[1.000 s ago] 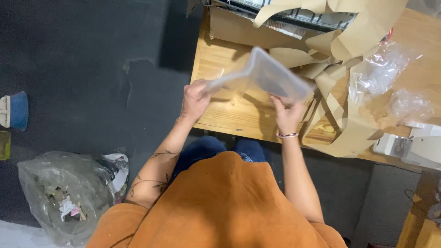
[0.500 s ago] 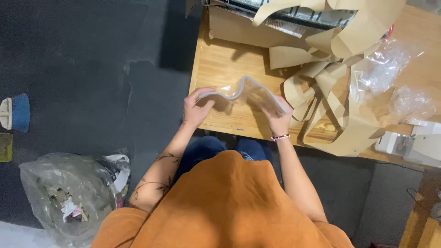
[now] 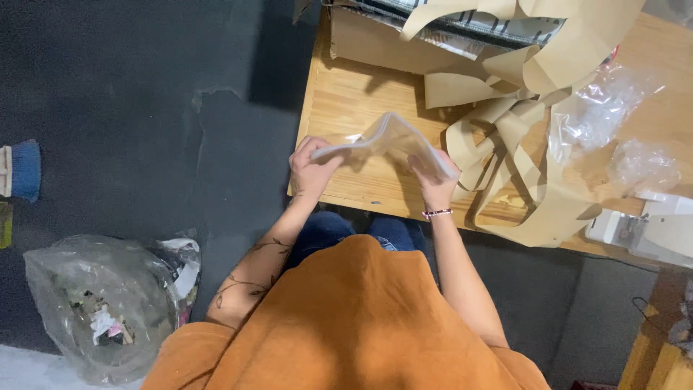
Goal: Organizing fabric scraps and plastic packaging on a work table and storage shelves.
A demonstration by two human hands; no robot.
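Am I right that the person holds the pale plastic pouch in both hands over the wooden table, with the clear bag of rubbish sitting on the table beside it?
Not quite. In the head view both hands, left hand and right hand, hold the pale plastic pouch over the wooden table, but the clear bag of rubbish sits on the dark floor, left of the person.

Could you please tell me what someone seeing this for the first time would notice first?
Most striking is the pale, bent plastic sleeve held over the near edge of the wooden table, the left hand gripping one end and the right hand the other. To its right, a tangle of brown paper strips sprawls across the tabletop. Down on the dark floor at lower left sits a clear rubbish bag.
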